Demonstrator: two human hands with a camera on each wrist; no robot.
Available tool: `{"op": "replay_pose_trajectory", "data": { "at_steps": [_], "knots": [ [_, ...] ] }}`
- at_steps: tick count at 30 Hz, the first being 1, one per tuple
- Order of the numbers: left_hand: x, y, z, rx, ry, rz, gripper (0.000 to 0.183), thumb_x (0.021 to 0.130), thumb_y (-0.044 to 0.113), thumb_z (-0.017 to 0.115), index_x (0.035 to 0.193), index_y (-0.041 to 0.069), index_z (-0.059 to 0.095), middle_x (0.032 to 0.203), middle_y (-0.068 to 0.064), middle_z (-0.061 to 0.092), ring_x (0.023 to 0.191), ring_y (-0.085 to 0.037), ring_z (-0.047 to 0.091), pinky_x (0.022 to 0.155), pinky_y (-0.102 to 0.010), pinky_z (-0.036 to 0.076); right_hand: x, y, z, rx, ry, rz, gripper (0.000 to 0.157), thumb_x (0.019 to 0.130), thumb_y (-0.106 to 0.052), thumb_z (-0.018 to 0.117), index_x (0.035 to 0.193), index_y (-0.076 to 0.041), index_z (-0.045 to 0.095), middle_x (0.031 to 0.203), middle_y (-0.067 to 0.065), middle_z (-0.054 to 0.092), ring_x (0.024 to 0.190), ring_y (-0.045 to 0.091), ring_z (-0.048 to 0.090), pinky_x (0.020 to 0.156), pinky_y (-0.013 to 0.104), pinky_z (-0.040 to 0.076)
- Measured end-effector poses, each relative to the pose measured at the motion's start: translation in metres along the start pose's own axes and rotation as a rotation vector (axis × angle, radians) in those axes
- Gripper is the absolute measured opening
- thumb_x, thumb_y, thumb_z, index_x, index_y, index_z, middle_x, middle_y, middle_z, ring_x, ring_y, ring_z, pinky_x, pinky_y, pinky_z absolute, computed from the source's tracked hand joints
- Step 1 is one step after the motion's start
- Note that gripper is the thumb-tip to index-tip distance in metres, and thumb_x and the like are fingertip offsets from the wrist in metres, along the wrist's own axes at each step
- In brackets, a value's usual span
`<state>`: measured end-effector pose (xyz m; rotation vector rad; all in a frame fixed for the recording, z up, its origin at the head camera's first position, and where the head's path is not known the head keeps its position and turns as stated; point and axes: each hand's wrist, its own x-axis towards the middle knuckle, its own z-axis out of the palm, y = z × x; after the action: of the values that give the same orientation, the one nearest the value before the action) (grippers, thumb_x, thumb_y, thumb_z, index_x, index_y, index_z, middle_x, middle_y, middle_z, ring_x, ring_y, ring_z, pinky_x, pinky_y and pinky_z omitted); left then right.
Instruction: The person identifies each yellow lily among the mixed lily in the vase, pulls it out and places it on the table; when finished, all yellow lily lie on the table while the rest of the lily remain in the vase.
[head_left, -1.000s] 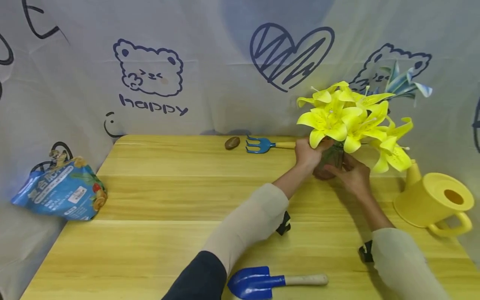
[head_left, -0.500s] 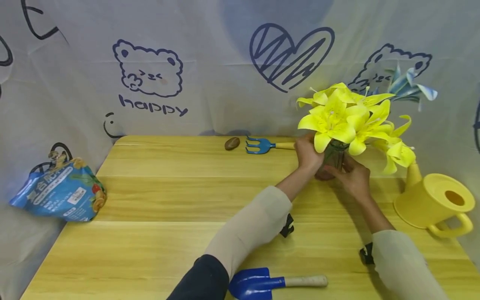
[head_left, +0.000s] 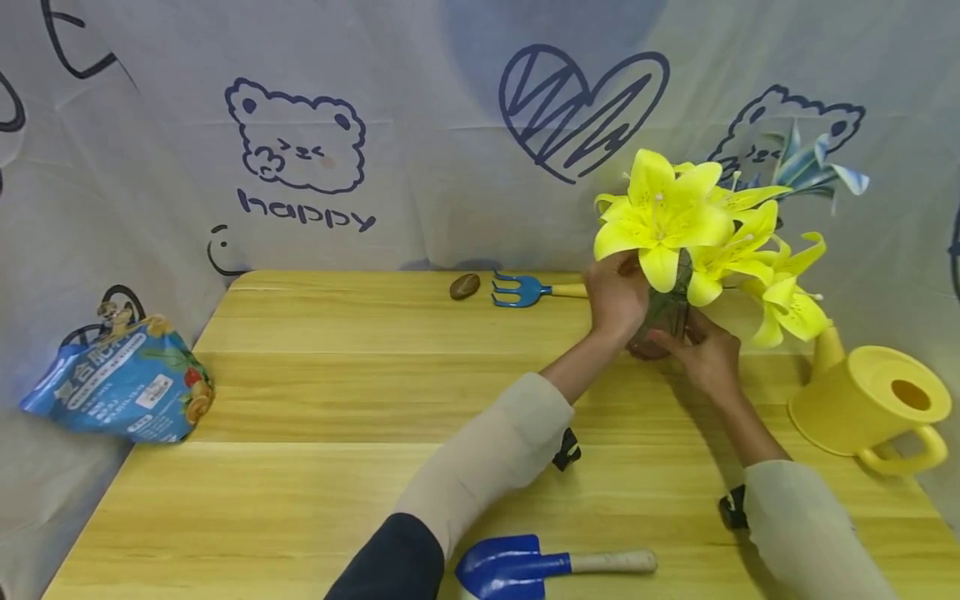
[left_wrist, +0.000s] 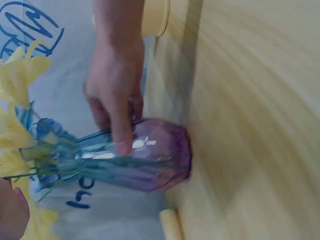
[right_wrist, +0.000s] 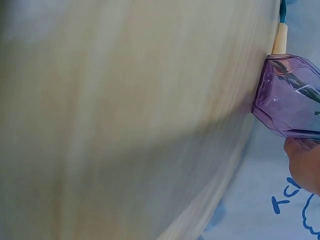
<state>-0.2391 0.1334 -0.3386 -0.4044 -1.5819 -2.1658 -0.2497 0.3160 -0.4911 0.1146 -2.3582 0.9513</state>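
A glass vase (head_left: 663, 315), teal at the neck and purple at the base (left_wrist: 165, 172), stands upright on the table. My right hand (head_left: 708, 354) grips its side, thumb in front and fingers behind. Green stems show through the glass. Yellow lilies (head_left: 716, 258) spread from its mouth, and a pale blue flower (head_left: 813, 171) sticks out at the back right. At the vase mouth my left hand (head_left: 617, 304) pinches the stem of the front yellow lily (head_left: 660, 218); its fingertips are partly hidden under the petals. The left wrist view shows a green stem right at this hand's thumb (left_wrist: 19, 202).
A yellow watering can (head_left: 862, 404) stands right of the vase. Behind my left hand lies a blue hand rake (head_left: 525, 291), beside a brown stone (head_left: 465, 287). A blue trowel (head_left: 517, 567) lies at the front edge. A blue bag (head_left: 138, 383) sits at the far left.
The front lily dips slightly, then rises and tips its face toward me as my left hand moves with it. My right hand stays on the vase.
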Motion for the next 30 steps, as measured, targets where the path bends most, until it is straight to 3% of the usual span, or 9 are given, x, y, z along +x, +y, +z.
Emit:
{"op": "replay_pose_trajectory", "data": {
  "at_steps": [3, 4, 10, 13, 16, 18, 21, 25, 30],
  "knots": [
    [0.002, 0.015, -0.006, 0.301, -0.031, 0.140, 0.014, 0.080, -0.001, 0.061, 0.093, -0.003, 0.067, 0.083, -0.012, 0.067, 0.072, -0.006, 0.063, 0.067, -0.010, 0.046, 0.001, 0.004, 0.003, -0.006, 0.023, -0.002, 0.036, 0.064, -0.041, 0.076, 0.096, -0.030, 0.065, 0.084, -0.001, 0.067, 0.066, 0.006, 0.057, 0.051, 0.012, 0.035],
    [0.003, 0.021, -0.008, 0.332, -0.037, 0.178, 0.014, 0.081, 0.002, 0.061, 0.094, -0.001, 0.067, 0.084, -0.011, 0.067, 0.074, -0.006, 0.063, 0.067, -0.010, 0.045, 0.001, 0.005, 0.004, -0.006, 0.027, -0.004, 0.037, 0.064, -0.042, 0.076, 0.097, -0.031, 0.065, 0.085, -0.002, 0.067, 0.067, 0.006, 0.058, 0.052, 0.012, 0.036],
    [0.011, 0.074, -0.024, 0.254, -0.035, 0.320, 0.016, 0.080, -0.003, 0.060, 0.095, -0.007, 0.065, 0.089, -0.015, 0.066, 0.081, -0.009, 0.063, 0.071, -0.013, 0.046, 0.003, 0.004, 0.005, 0.002, 0.022, 0.004, 0.038, 0.063, -0.039, 0.077, 0.099, -0.032, 0.065, 0.091, -0.001, 0.067, 0.076, 0.011, 0.061, 0.056, 0.009, 0.038],
    [0.011, 0.109, -0.040, 0.160, -0.076, 0.302, 0.014, 0.081, -0.006, 0.058, 0.093, -0.011, 0.062, 0.090, -0.020, 0.063, 0.084, -0.018, 0.062, 0.072, -0.017, 0.048, 0.002, -0.012, -0.002, 0.043, -0.015, 0.036, 0.042, 0.065, -0.034, 0.077, 0.104, -0.025, 0.065, 0.097, 0.006, 0.065, 0.084, 0.017, 0.062, 0.062, 0.012, 0.044],
    [0.010, 0.136, -0.062, 0.061, -0.149, 0.230, 0.013, 0.081, -0.009, 0.055, 0.092, -0.014, 0.058, 0.088, -0.024, 0.060, 0.081, -0.025, 0.061, 0.070, -0.024, 0.050, 0.000, -0.042, -0.014, 0.077, -0.068, 0.078, 0.046, 0.068, -0.030, 0.076, 0.109, -0.013, 0.063, 0.103, 0.014, 0.062, 0.092, 0.028, 0.060, 0.069, 0.027, 0.050],
    [0.011, 0.141, -0.081, 0.030, -0.197, 0.213, 0.012, 0.081, -0.009, 0.055, 0.092, -0.014, 0.057, 0.087, -0.024, 0.059, 0.078, -0.024, 0.061, 0.069, -0.029, 0.051, -0.001, -0.057, -0.021, 0.087, -0.088, 0.096, 0.047, 0.069, -0.029, 0.075, 0.109, -0.007, 0.062, 0.103, 0.018, 0.061, 0.093, 0.033, 0.058, 0.070, 0.035, 0.049],
    [0.014, 0.139, -0.115, 0.010, -0.243, 0.185, 0.012, 0.080, -0.007, 0.058, 0.092, -0.013, 0.058, 0.083, -0.022, 0.060, 0.072, -0.022, 0.061, 0.066, -0.035, 0.052, 0.000, -0.049, -0.017, 0.051, -0.073, 0.083, 0.047, 0.069, -0.035, 0.074, 0.108, -0.012, 0.063, 0.102, 0.014, 0.062, 0.092, 0.031, 0.059, 0.069, 0.024, 0.049],
    [0.012, 0.140, -0.164, 0.146, -0.241, 0.117, 0.014, 0.080, -0.002, 0.061, 0.090, -0.011, 0.059, 0.081, -0.018, 0.062, 0.069, -0.022, 0.060, 0.063, -0.035, 0.052, 0.001, -0.011, -0.001, 0.026, -0.034, 0.056, 0.046, 0.066, -0.042, 0.074, 0.108, -0.026, 0.063, 0.102, 0.004, 0.064, 0.091, 0.022, 0.061, 0.066, 0.009, 0.044],
    [0.001, 0.145, -0.226, 0.435, -0.195, -0.015, 0.016, 0.081, 0.002, 0.061, 0.090, -0.011, 0.060, 0.082, -0.020, 0.061, 0.070, -0.024, 0.060, 0.061, -0.032, 0.052, 0.000, 0.009, 0.008, 0.051, -0.026, 0.067, 0.047, 0.064, -0.045, 0.074, 0.108, -0.034, 0.060, 0.104, -0.003, 0.063, 0.094, 0.016, 0.060, 0.068, 0.014, 0.047]
  ]
}}
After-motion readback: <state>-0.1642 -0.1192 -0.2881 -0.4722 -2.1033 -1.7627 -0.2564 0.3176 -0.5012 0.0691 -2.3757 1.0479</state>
